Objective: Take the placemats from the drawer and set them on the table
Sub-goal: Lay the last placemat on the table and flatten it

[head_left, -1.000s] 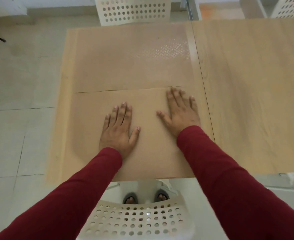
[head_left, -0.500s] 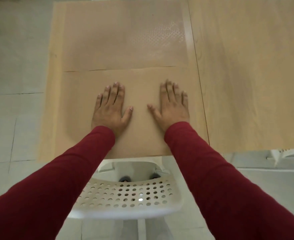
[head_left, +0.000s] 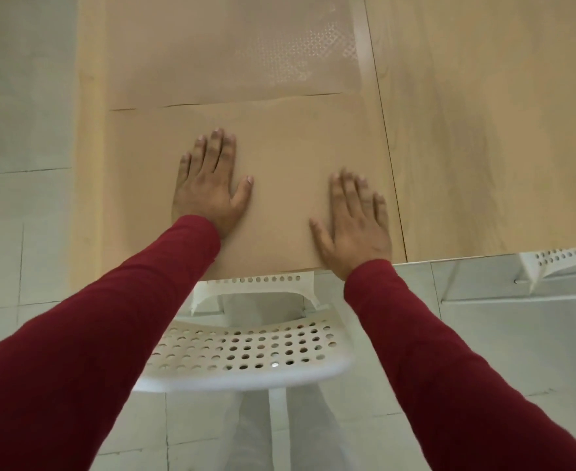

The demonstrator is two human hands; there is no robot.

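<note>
A white perforated chair stands just before the near edge of the table, between the red sleeves. The near placemat lies flat on the table, long axis running left to right, its far edge meeting the far placemat. Left hand and right hand press flat on the near placemat, fingers straight, holding nothing.

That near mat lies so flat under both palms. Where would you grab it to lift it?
Probably at its near edge. The near placemat lies flat on the table, with that edge at the table's lip above the white chair. Fingers coming from the chair side could slip under there; the left hand and right hand rest flat on it.
</note>
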